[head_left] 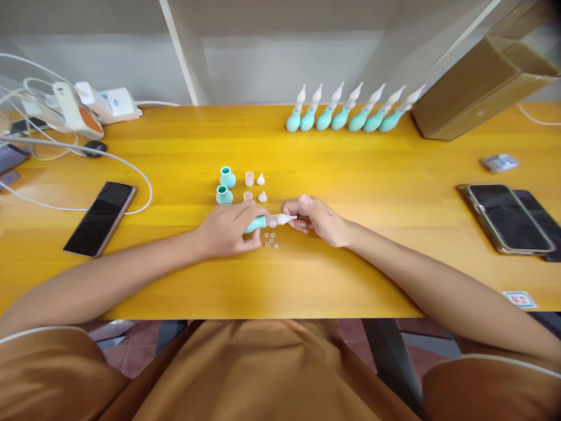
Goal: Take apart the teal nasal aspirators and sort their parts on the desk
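Note:
A nasal aspirator with a teal bulb, a clear middle piece and a white nozzle [286, 218] lies sideways between my hands. My left hand [230, 229] is closed around its bulb. At the nozzle end, my right hand [322, 221] has its fingers curled against the tip. Just below the aspirator lie several small clear discs [272, 240]. Beyond my left hand stand two loose teal bulbs [228, 178], with open mouths upward. Beside them are two clear connectors [249, 179], the nearer partly hidden by my hand, and two small white nozzle pieces [260, 180].
Several assembled aspirators [324, 120] stand in a row at the back, beside a cardboard box [477, 88]. On the left are a phone [100, 219], a white cable, chargers [118, 104] and a black mouse [94, 148]. Two phones [511, 216] overlap at right, near a small silvery object [500, 163].

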`<action>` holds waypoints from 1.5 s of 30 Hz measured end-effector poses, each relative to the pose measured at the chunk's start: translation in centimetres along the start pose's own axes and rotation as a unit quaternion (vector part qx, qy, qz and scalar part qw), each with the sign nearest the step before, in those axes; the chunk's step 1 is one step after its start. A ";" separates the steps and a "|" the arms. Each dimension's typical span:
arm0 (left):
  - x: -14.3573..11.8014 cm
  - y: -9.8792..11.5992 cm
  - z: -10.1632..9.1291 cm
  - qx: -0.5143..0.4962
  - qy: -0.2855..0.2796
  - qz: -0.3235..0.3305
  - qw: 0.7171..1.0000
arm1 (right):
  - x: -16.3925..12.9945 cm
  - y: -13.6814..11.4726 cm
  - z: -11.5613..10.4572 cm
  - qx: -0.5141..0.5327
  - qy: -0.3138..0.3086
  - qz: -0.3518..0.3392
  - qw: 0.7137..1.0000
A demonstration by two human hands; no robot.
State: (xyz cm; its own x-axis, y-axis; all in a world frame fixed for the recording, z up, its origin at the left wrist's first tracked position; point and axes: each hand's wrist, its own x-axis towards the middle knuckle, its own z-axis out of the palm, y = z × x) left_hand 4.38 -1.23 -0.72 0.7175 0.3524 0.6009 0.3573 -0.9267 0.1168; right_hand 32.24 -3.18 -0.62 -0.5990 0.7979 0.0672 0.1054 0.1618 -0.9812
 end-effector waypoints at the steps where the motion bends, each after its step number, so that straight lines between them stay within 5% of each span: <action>1: 0.0 0.0 0.1 -0.001 0.004 0.006 1.000 | 0.0 -0.1 0.4 -0.010 0.013 0.001 1.000; 12: 0.1 0.5 -0.5 -0.195 0.035 -0.044 0.979 | 0.9 0.3 3.6 0.218 0.010 -0.041 0.975; 18: 0.3 1.2 -0.9 -0.230 0.091 -0.062 0.967 | 0.8 0.2 4.5 0.194 -0.038 -0.057 0.979; 25: 0.8 1.3 -0.3 -0.333 0.129 -0.106 0.928 | 0.9 0.4 4.0 0.165 -0.020 -0.041 0.985; 33: 0.8 0.6 -0.1 -0.361 0.092 -0.107 0.922 | 1.1 0.3 3.8 0.170 -0.028 -0.045 0.984; 41: -0.8 0.7 -0.1 -0.286 -0.015 -0.144 0.947 | 1.0 0.2 3.9 0.140 -0.004 -0.019 0.990; 45: -0.9 0.6 0.0 -0.270 -0.025 -0.129 0.954 | 1.1 0.2 4.0 0.121 0.008 -0.008 0.993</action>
State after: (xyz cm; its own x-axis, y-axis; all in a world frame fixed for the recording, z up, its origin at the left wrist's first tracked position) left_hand 3.95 -2.12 -1.16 0.6794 0.5712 0.4605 0.1754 -0.7359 0.6540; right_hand 28.48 -4.59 -1.51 -0.5862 0.8058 0.0835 -0.0986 0.0313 -0.9946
